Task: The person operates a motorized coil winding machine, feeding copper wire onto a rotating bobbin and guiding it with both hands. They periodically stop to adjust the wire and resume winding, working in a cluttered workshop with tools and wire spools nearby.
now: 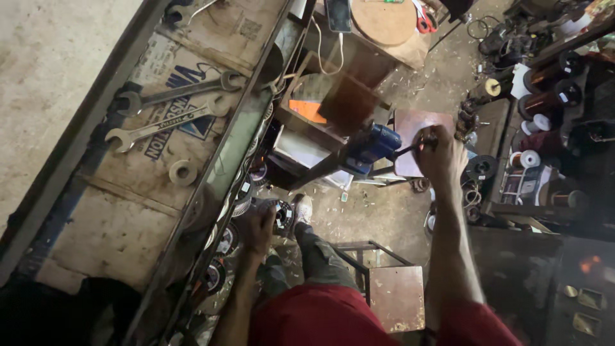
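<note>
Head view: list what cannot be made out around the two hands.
- Right hand: its closed fingers hide most of the dark handle it grips.
- Left hand: it covers part of the round metal part; the contact is too dark to tell.
- Spools on the right: partly in shadow, details too small.
- Scissors: cut off by the top edge.

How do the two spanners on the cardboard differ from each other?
The upper spanner looks darker grey, while the lower spanner looks paler and brighter. The upper spanner lies nearer the metal rail on the right, and the lower spanner lies nearer the small ring. Both are long, open-ended at both ends, lie flat and almost parallel on the cardboard, and no hand touches them.
</note>
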